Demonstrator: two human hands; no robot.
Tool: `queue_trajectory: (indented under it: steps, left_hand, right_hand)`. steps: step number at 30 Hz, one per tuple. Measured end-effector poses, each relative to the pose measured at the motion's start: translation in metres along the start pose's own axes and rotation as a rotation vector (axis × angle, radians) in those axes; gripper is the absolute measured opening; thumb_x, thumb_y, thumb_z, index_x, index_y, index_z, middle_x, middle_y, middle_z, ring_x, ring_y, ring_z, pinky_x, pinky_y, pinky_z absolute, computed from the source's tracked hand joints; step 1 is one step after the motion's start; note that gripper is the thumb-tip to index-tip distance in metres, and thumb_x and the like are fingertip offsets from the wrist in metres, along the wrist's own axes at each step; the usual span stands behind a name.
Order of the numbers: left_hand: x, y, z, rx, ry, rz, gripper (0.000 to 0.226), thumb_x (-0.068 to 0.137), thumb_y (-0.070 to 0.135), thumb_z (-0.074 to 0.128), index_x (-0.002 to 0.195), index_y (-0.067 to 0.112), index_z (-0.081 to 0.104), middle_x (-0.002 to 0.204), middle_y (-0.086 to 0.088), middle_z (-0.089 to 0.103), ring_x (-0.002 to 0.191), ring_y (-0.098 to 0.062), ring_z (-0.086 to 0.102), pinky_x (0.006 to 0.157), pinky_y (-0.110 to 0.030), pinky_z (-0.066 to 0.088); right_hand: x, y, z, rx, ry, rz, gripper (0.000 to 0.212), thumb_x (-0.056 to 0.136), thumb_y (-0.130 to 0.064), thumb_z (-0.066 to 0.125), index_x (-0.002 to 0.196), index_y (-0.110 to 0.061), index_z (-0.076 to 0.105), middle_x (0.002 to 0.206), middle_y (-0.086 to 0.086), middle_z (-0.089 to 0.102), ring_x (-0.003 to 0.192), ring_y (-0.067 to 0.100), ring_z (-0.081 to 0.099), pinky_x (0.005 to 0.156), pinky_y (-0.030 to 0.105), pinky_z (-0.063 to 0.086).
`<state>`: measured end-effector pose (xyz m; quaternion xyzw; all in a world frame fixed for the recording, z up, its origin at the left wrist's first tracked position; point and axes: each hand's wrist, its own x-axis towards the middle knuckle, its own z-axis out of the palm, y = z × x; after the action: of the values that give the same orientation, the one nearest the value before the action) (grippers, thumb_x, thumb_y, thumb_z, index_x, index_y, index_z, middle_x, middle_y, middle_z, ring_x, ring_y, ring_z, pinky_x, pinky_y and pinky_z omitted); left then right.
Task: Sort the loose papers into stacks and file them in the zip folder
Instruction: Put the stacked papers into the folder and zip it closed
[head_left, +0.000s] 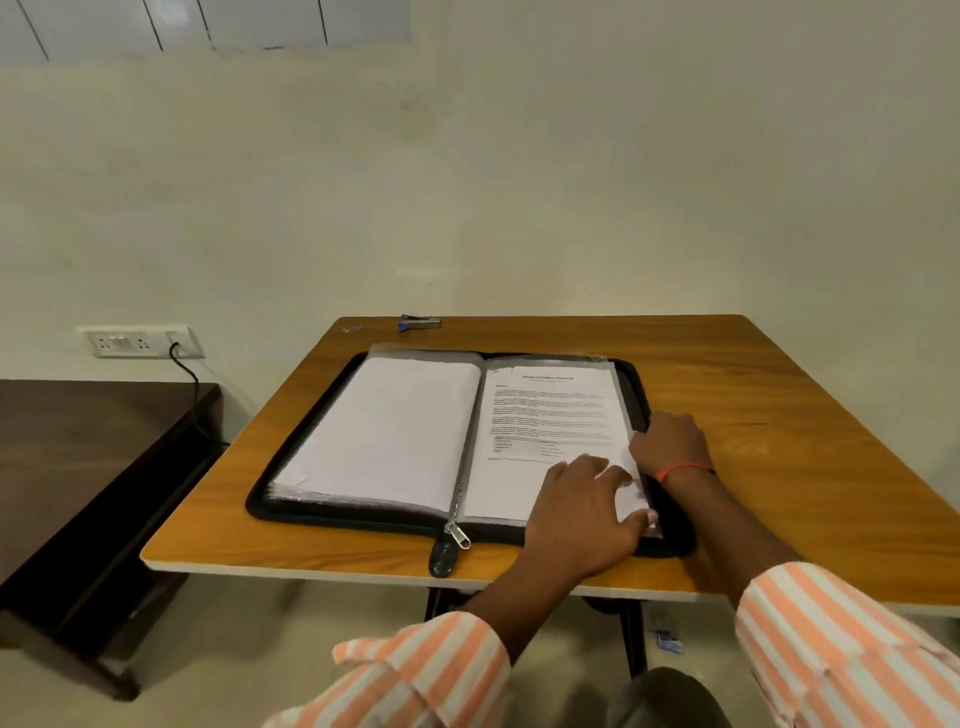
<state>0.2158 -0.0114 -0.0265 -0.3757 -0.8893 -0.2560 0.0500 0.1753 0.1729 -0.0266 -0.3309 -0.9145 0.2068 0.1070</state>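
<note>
Fingertips (638, 442) of my right hand (670, 441) curl down at the right edge of the zip folder (363, 519), against the border of the printed sheet (550, 405). They are tucked too far under for me to tell whether they pinch the paper or only touch it. My left hand (587, 514) lies flat on the lower right corner of that same sheet, fingers straight and spread, pressing it down and covering whatever is printed there. The folder lies open on the wooden table (779, 389), its black rim showing all round and the zip pull (458, 535) hanging off its near edge. Its left half holds a thick stack of pages (384, 426) whose top face looks blank. The sheet on the right half has a bold heading, several paragraphs and a small grid, all too blurred to read. Beyond the folder's far edge sits a small stapler (421, 322), soft in focus. My striped sleeves (831, 649) are cut off by the frame.
</note>
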Motion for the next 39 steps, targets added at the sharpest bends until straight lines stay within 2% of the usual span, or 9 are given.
queue_trajectory:
  steps: [4,8,12,15,18,24,30,33,39]
  left_hand:
    - [0.008,0.007,-0.001,-0.236,0.178,-0.089,0.026,0.091,0.040,0.055,0.105,0.026,0.072,0.110,0.007,0.072,0.102,-0.011,0.061,0.100,-0.039,0.049]
    - [-0.007,-0.010,-0.022,-0.385,0.548,-0.257,0.016,0.086,0.026,0.064,0.101,0.026,0.068,0.103,0.009,0.067,0.100,-0.009,0.060,0.093,-0.038,0.051]
    - [-0.033,-0.057,-0.070,-0.467,0.820,-0.861,0.033,0.088,0.019,0.069,0.119,0.023,0.059,0.133,-0.004,0.049,0.125,-0.025,0.047,0.103,-0.041,0.037]
    - [-0.051,-0.083,-0.096,-0.683,0.945,-1.191,0.051,0.086,0.014,0.070,0.133,0.018,0.050,0.147,-0.012,0.035,0.126,-0.031,0.043,0.096,-0.040,0.043]
    - [-0.062,-0.089,-0.104,-0.858,1.046,-1.222,0.058,0.087,0.008,0.070,0.139,0.019,0.044,0.148,-0.010,0.033,0.107,-0.027,0.054,0.075,-0.035,0.049]
    - [-0.063,-0.089,-0.116,-0.974,1.112,-1.287,0.060,0.087,0.008,0.072,0.139,0.018,0.044,0.148,-0.009,0.032,0.102,-0.025,0.055,0.069,-0.033,0.049]
    - [-0.069,-0.087,-0.113,-1.044,1.154,-1.260,0.060,0.088,0.004,0.070,0.140,0.017,0.044,0.149,-0.010,0.031,0.099,-0.026,0.057,0.076,-0.034,0.055]
    - [-0.072,-0.088,-0.110,-1.064,1.211,-1.233,0.055,0.087,0.000,0.068,0.135,0.016,0.046,0.148,-0.011,0.032,0.098,-0.027,0.062,0.081,-0.037,0.060]
    - [-0.070,-0.110,-0.121,-1.114,1.235,-1.344,0.068,0.084,0.015,0.079,0.139,0.016,0.040,0.140,-0.012,0.050,0.109,-0.030,0.062,0.088,-0.040,0.056]
  right_hand:
    - [-0.013,0.013,0.008,-0.039,0.084,-0.001,0.035,0.099,-0.029,0.052,0.116,0.000,0.063,0.125,0.026,0.053,0.115,0.041,0.049,0.096,0.042,0.042]
    - [-0.020,0.018,0.009,0.018,0.132,-0.040,0.039,0.100,-0.028,0.055,0.125,0.002,0.061,0.126,0.026,0.051,0.115,0.043,0.048,0.098,0.044,0.041]
    - [-0.021,0.018,0.007,0.001,0.145,-0.064,0.037,0.101,-0.026,0.054,0.123,0.003,0.062,0.124,0.028,0.050,0.115,0.045,0.046,0.099,0.044,0.039]
    - [-0.022,0.018,0.007,-0.010,0.147,-0.064,0.038,0.102,-0.026,0.051,0.123,0.004,0.060,0.125,0.028,0.049,0.117,0.045,0.044,0.100,0.045,0.039]
    - [-0.023,0.017,0.009,-0.016,0.152,-0.070,0.038,0.102,-0.027,0.050,0.123,0.004,0.060,0.126,0.029,0.049,0.117,0.046,0.044,0.100,0.046,0.039]
    - [-0.023,0.017,0.008,-0.005,0.153,-0.069,0.038,0.102,-0.026,0.051,0.122,0.005,0.061,0.124,0.030,0.050,0.116,0.046,0.045,0.099,0.047,0.040]
    - [-0.038,0.004,0.006,-0.110,0.271,-0.254,0.031,0.100,-0.024,0.049,0.120,-0.005,0.064,0.117,0.020,0.058,0.109,0.037,0.053,0.095,0.047,0.043]
    - [-0.053,-0.020,0.013,-0.098,0.102,-0.430,0.040,0.099,-0.039,0.035,0.110,-0.017,0.066,0.114,0.010,0.064,0.110,0.029,0.058,0.094,0.044,0.044]
    - [-0.064,-0.023,0.025,-0.138,0.005,-0.430,0.052,0.103,-0.046,0.035,0.144,-0.018,0.049,0.148,0.006,0.049,0.139,0.023,0.041,0.113,0.044,0.030]
